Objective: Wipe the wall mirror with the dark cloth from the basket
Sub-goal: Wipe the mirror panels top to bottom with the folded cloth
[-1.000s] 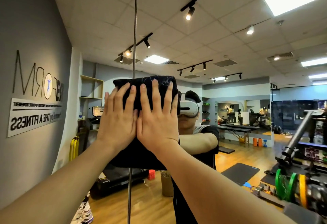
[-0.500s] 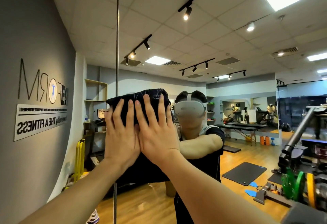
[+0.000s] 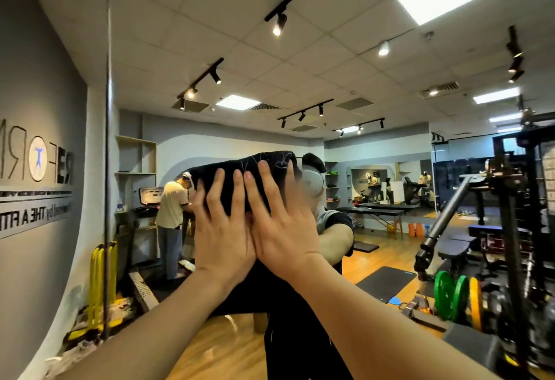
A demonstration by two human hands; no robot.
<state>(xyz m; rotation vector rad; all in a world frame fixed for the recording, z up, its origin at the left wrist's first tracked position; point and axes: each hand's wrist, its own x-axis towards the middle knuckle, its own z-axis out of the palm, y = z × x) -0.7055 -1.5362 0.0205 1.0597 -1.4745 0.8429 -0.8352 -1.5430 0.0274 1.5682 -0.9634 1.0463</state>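
Note:
The wall mirror (image 3: 330,64) fills most of the view and reflects a gym room and me behind my arms. A folded dark cloth (image 3: 255,166) with faint pale lines lies flat against the glass at about face height. My left hand (image 3: 222,229) and my right hand (image 3: 282,223) press on it side by side, palms flat, fingers spread and pointing up, thumbs touching. Most of the cloth's lower part is hidden behind my hands and forearms.
A vertical mirror seam (image 3: 107,109) runs down the glass left of the cloth. The reflection shows a person in a pale shirt (image 3: 172,205) at a treadmill and yellow bars (image 3: 103,283) low left. Green and yellow weight plates (image 3: 450,295) and a black machine frame (image 3: 516,229) stand at the right.
Both hands have slid the cloth to the right along the glass, off the vertical seam, and a little lower. The person in the pale shirt has come into view in the reflection.

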